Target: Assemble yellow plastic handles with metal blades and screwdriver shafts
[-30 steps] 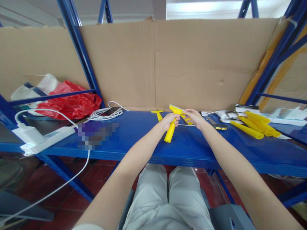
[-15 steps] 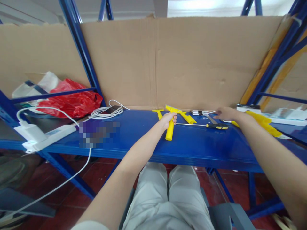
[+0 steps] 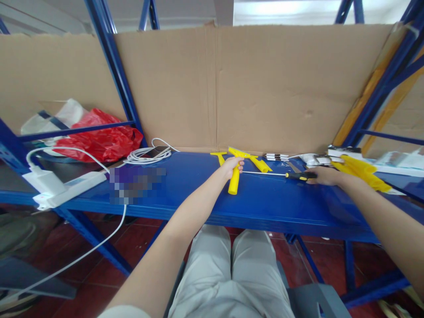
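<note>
My left hand [image 3: 232, 166] is wrapped round the handle of a yellow T-shaped scraper [image 3: 233, 183], its wide head pointing away from me. More yellow parts of the same kind lie close behind it, one T-shaped [image 3: 218, 156] to the left and another piece [image 3: 262, 165] to the right. My right hand [image 3: 323, 175] has its fingers closed on the butt of a screwdriver [image 3: 300, 176] with a black and yellow handle. The screwdriver lies along the table, its shaft pointing left towards the scraper. A flat metal piece [image 3: 293, 167] rests just behind the screwdriver.
Small black-and-white packs [image 3: 277, 157] lie by the cardboard wall [image 3: 265, 88]. Yellow handles [image 3: 362, 172] are piled at the right. To the left are a coiled white cable [image 3: 145, 156], a power strip [image 3: 71, 187] and a red plastic bag [image 3: 99, 137]. The blue table's [image 3: 198, 207] front edge faces my knees.
My right hand has come back towards me from the small parts at the rear and closed on the screwdriver's handle. My left hand keeps the yellow scraper in the same place.
</note>
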Tool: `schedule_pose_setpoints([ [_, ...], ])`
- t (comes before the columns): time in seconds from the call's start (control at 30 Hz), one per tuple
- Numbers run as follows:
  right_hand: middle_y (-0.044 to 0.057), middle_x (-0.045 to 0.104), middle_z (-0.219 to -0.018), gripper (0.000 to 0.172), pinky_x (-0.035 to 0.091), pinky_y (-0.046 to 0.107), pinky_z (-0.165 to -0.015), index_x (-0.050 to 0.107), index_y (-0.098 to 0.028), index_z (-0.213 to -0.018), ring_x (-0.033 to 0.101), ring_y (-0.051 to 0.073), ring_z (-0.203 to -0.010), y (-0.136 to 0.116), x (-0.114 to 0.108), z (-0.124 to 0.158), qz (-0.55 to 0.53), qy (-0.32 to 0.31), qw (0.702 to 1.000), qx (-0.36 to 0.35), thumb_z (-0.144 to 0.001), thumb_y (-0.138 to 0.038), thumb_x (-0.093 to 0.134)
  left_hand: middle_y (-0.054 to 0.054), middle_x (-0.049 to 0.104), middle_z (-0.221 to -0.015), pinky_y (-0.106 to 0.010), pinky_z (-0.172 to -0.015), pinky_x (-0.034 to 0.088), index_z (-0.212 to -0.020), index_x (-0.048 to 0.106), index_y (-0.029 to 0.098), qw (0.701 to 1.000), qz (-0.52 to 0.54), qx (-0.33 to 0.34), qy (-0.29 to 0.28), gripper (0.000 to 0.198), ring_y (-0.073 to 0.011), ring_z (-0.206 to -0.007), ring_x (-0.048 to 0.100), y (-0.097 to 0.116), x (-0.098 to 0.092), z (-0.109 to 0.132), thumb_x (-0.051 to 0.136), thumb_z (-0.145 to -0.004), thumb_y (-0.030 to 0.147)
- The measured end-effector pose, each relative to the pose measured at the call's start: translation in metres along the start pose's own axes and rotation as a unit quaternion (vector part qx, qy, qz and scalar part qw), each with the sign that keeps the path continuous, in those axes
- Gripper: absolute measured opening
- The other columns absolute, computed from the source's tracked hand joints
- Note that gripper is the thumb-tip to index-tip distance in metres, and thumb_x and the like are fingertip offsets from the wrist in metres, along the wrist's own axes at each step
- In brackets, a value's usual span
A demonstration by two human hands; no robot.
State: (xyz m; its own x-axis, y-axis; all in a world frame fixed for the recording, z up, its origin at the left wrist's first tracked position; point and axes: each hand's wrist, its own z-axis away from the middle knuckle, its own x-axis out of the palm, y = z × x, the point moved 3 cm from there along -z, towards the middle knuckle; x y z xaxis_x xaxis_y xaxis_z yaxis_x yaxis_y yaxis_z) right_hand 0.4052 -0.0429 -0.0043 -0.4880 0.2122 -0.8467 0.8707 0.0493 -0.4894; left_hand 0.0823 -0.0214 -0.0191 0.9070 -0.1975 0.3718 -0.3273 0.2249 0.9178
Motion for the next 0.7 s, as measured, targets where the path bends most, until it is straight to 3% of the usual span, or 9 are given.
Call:
schedule_pose_setpoints([
  [0.2,0.007,0.069,-0.069,0.03,0.047,0.025,-0.051,0.07,-0.019,-0.065,0.062,0.02,-0.064,-0.014,-0.022,0.025,-0.156,-0.014,0.984,0.089,-0.049,0.003,0.084,0.01,0.037,-0.047,-0.014,-0.037,0.025,-0.073,0.042,0.019,1.0,-0.005,-0.002,0.026,0.026,-0.0029,-0.032,0.031,0.001,-0.004,-0.002,0.044,-0.095,0.006],
  [0.33,0.009,0.068,-0.071,0.021,0.05,0.022,-0.05,0.065,-0.016,-0.072,0.062,0.016,-0.061,-0.028,-0.04,0.036,-0.363,0.041,0.922,0.128,-0.07,0.003,0.073,0.01,0.038,-0.048,-0.014,-0.038,0.025,-0.073,0.042,0.019,0.999,0.008,-0.002,0.047,0.025,-0.0027,-0.033,0.03,0.0,-0.007,-0.005,0.045,-0.094,0.005],
  [0.43,0.007,0.061,-0.059,0.017,0.045,0.019,-0.044,0.059,-0.014,-0.072,0.052,0.011,-0.046,-0.052,-0.044,0.035,-0.451,0.119,0.882,0.072,-0.086,-0.005,0.062,0.01,0.038,-0.048,-0.014,-0.038,0.025,-0.073,0.042,0.019,0.998,0.008,-0.006,0.056,0.025,-0.003,-0.033,0.03,-0.001,-0.008,-0.006,0.045,-0.093,0.006],
  [0.53,-0.001,0.052,-0.049,0.02,0.032,0.017,-0.035,0.055,-0.015,-0.072,0.041,0.008,-0.036,-0.076,-0.039,0.026,-0.484,0.206,0.85,0.025,-0.092,-0.014,0.058,0.009,0.037,-0.047,-0.015,-0.038,0.025,-0.072,0.043,0.019,0.998,-0.008,-0.014,0.064,0.025,-0.0035,-0.033,0.03,0.0,-0.009,-0.005,0.044,-0.094,0.006],
  [0.6,-0.005,0.045,-0.045,0.021,0.025,0.019,-0.032,0.052,-0.017,-0.072,0.035,0.008,-0.033,-0.086,-0.031,0.018,-0.492,0.282,0.823,0.029,-0.092,-0.017,0.056,0.009,0.038,-0.048,-0.015,-0.039,0.025,-0.072,0.043,0.018,0.997,-0.018,-0.022,0.07,0.026,-0.0038,-0.033,0.031,0.0,-0.009,-0.004,0.044,-0.095,0.007],
  [0.7,-0.009,0.034,-0.046,0.026,0.021,0.019,-0.032,0.044,-0.021,-0.069,0.03,0.007,-0.035,-0.09,-0.017,0.008,-0.512,0.394,0.761,0.063,-0.093,-0.018,0.053,0.009,0.039,-0.048,-0.016,-0.038,0.026,-0.071,0.043,0.018,0.996,-0.027,-0.026,0.085,0.025,-0.004,-0.033,0.031,0.001,-0.011,-0.003,0.045,-0.094,0.007],
])
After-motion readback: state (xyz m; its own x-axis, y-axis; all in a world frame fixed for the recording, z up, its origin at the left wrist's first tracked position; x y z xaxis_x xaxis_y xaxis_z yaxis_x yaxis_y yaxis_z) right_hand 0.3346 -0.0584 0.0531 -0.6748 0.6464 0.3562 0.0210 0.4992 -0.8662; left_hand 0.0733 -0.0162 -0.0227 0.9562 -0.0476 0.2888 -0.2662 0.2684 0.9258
